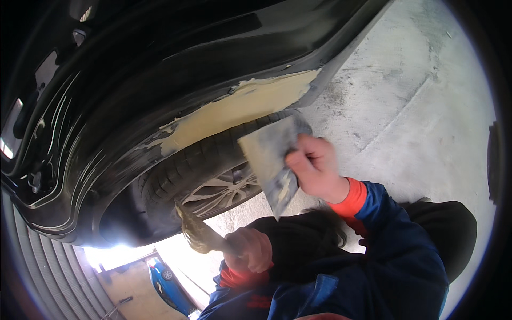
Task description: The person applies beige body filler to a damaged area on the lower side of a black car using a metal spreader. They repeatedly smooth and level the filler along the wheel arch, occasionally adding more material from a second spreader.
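Observation:
My right hand (pixel 319 169) is closed on the edge of a flat, four-cornered filler spreader (pixel 266 148), smeared grey and cream, which is held in front of the tyre. Lower down, my left hand (pixel 248 249) wraps round the handle of a putty knife (pixel 198 230), its blade coated in yellowish paste. A band of cream body filler (pixel 229 113) covers the wheel-arch edge of a black car (pixel 160 64), with ragged ends and thin smears beside it. Spreader and filler band look apart, though the depth between them is hard to judge.
Below the arch is the tyre (pixel 181 164) with its spoked rim (pixel 226 186). Grey concrete floor (pixel 405 106) stretches to the right. My bent knee (pixel 445 229) is at the lower right. A blue car (pixel 169 288) stands beyond a bright opening at the lower left, near a ribbed wall (pixel 45 261).

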### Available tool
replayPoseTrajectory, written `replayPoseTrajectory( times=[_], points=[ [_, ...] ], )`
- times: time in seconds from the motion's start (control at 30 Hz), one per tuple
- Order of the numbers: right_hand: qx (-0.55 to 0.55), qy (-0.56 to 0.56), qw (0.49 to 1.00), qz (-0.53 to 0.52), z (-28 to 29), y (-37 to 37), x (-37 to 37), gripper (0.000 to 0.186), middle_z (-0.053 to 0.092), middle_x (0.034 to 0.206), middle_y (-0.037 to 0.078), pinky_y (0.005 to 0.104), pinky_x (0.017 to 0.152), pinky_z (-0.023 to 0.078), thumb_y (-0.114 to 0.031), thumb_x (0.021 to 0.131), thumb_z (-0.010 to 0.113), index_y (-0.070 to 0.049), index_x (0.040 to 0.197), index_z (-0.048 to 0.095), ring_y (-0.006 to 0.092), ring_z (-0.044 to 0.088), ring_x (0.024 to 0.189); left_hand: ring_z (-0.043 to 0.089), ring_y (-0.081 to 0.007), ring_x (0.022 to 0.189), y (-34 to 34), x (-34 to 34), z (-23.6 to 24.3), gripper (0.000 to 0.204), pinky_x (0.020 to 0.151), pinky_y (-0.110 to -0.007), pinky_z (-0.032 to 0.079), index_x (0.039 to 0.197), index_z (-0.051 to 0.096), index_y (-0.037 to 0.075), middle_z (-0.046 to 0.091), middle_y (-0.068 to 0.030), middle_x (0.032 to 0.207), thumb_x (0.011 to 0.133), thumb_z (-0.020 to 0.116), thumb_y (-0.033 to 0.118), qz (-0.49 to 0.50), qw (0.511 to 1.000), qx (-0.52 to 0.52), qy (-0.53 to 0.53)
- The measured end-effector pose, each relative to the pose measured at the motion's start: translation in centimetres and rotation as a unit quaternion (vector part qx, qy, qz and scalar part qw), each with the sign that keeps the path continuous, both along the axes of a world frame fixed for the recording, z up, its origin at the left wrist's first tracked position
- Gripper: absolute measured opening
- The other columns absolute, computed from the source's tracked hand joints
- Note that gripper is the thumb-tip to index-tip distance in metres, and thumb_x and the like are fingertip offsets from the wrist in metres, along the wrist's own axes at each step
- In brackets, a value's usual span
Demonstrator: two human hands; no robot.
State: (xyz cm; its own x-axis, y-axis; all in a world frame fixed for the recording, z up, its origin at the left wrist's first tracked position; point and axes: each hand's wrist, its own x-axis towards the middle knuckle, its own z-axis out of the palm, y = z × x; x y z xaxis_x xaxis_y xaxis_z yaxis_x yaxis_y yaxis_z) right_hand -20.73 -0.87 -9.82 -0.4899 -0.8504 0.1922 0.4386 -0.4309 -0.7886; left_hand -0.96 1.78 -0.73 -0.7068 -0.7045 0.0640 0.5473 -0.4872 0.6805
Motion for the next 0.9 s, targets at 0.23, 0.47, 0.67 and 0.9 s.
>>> replayPoseTrajectory(
  times=[0.23,0.47,0.67,0.9],
  points=[
    [-0.093,0.177,0.944,-0.261,3.8,-3.2,1.3,0.032,0.05,0.056,0.007,0.0305,0.042,0.038,-0.019,0.08,0.082,-0.005,0.072,0.054,0.0233,0.05,0.043,0.045,-0.0148,0.033,0.1,1.2,0.4,0.028,0.032,-0.026,0.044,0.097,0.059,-0.001,0.051,-0.0077,0.052,0.102,0.048,0.023,0.007,0.998,-0.033,-0.051],
    [-0.04,0.19,0.936,-0.293,3.3,-4.5,2.0,0.032,0.052,0.056,0.007,0.0291,0.043,0.04,-0.017,0.078,0.083,-0.005,0.072,0.055,0.0224,0.052,0.043,0.049,-0.01,0.042,-1.8,2.4,0.1,0.03,0.036,-0.023,0.045,0.125,0.053,0.004,0.056,-0.0063,0.066,0.107,0.04,0.024,-0.121,0.988,-0.09,-0.027],
    [0.039,0.166,0.924,-0.343,-0.4,-4.2,2.0,0.036,0.048,0.052,0.007,0.0307,0.041,0.038,-0.024,0.078,0.084,-0.006,0.07,0.055,0.0231,0.048,0.04,0.053,-0.0116,0.046,-2.3,2.5,-0.2,0.029,0.039,-0.026,0.049,0.129,0.052,0.005,0.058,-0.0081,0.069,0.105,0.044,0.019,-0.143,0.987,-0.08,-0.008],
    [0.112,0.156,0.92,-0.343,-3.7,-3.7,1.3,0.03,0.052,0.053,0.007,0.0289,0.043,0.041,-0.022,0.081,0.082,-0.006,0.075,0.057,0.0203,0.052,0.043,0.053,-0.0131,0.045,-2.5,1.5,-0.4,0.03,0.038,-0.027,0.048,0.131,0.052,0.005,0.058,-0.009,0.069,0.106,0.042,0.019,-0.156,0.981,-0.113,-0.016]
  ],
)
